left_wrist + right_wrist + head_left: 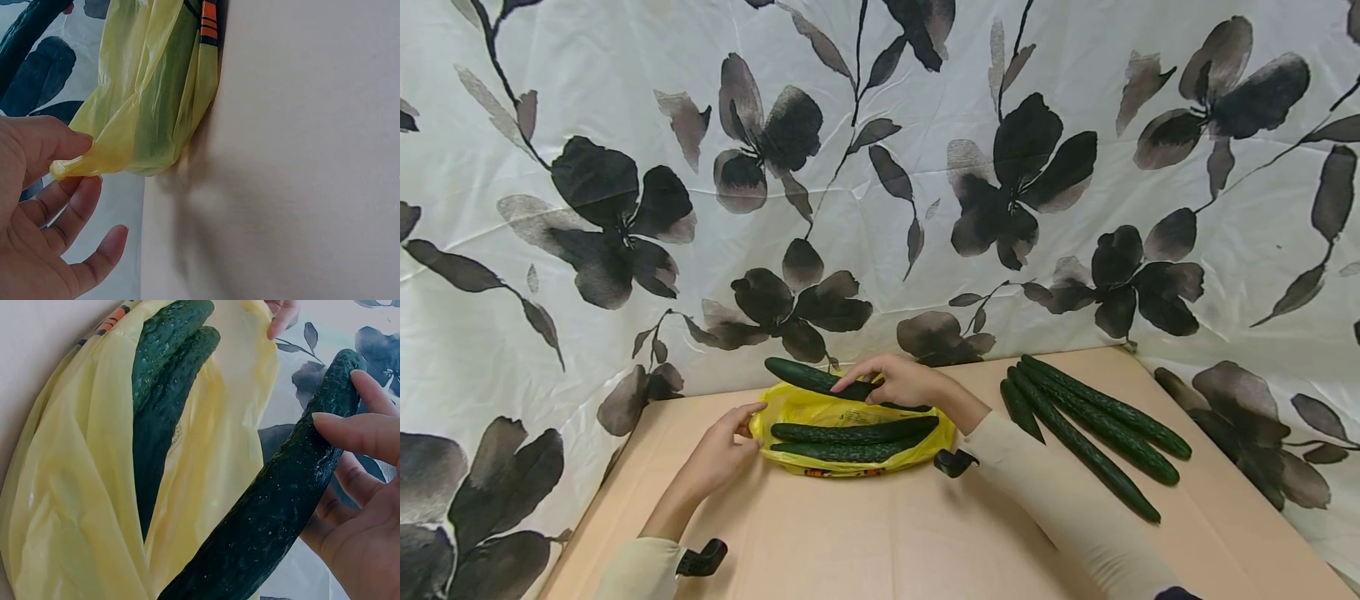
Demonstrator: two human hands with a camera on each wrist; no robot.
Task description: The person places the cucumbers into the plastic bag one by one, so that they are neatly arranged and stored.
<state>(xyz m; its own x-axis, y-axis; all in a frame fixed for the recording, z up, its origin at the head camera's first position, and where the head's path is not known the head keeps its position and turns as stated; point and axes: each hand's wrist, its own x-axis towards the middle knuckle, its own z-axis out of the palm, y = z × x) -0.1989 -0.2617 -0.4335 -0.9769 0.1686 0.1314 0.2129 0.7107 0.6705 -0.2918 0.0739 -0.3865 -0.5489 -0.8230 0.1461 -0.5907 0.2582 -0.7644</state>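
A yellow plastic bag lies open on the table, with two dark green cucumbers inside it. At the bag's left end my left hand pinches the rim between thumb and fingers; the left wrist view shows the gathered plastic there. My right hand grips another cucumber near its middle and holds it over the far side of the bag's mouth. In the right wrist view this bumpy cucumber slants beside the bag's opening, thumb on one side and fingers on the other.
Several more cucumbers lie side by side on the right of the table, close to the right forearm. Behind the table hangs a white cloth printed with dark flowers.
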